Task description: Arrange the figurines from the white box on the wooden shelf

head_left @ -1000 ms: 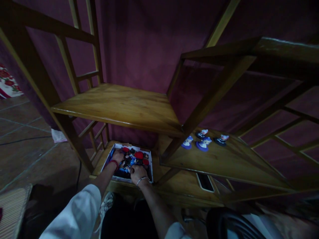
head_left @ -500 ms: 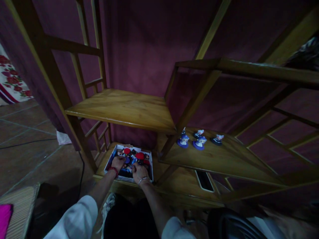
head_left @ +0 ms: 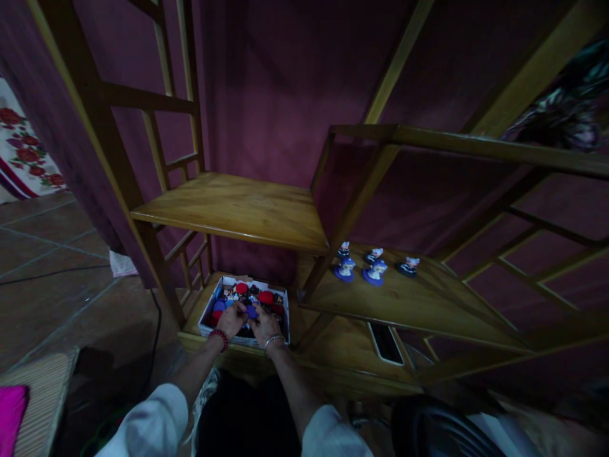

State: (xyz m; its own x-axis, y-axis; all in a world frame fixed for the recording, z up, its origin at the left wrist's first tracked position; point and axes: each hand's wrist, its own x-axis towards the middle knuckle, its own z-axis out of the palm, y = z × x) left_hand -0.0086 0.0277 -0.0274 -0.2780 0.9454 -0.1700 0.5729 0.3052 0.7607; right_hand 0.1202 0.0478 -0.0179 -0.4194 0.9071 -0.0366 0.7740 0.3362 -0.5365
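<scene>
A shallow white-edged box (head_left: pixel 288 317) on the low shelf holds several small figurines with red, blue and purple bases. My left hand (head_left: pixel 231 320), with a red bead bracelet, reaches into it with the fingers pinched. Facing it is my right hand (head_left: pixel 265 325), wearing a silver bangle, its fingers closed too. Between both sets of fingertips is a figurine with a purple base (head_left: pixel 252 311); the rest of it is hidden. To the right, two purple-based figurines (head_left: pixel 375 273) stand upright on a shelf in front of several black-based ones (head_left: pixel 409 266).
An upper wooden shelf board (head_left: pixel 233 206) overhangs the box. A slanting wooden post (head_left: pixel 328 260) separates the box from the figurine shelf. A dark-screened, white-edged device (head_left: pixel 385 343) lies on the lower board. A black rounded object (head_left: pixel 442 425) is at the bottom right.
My two hands have come closer together over the box, meeting at the purple-based figurine. The left hand has shifted slightly right. The view has shifted a little.
</scene>
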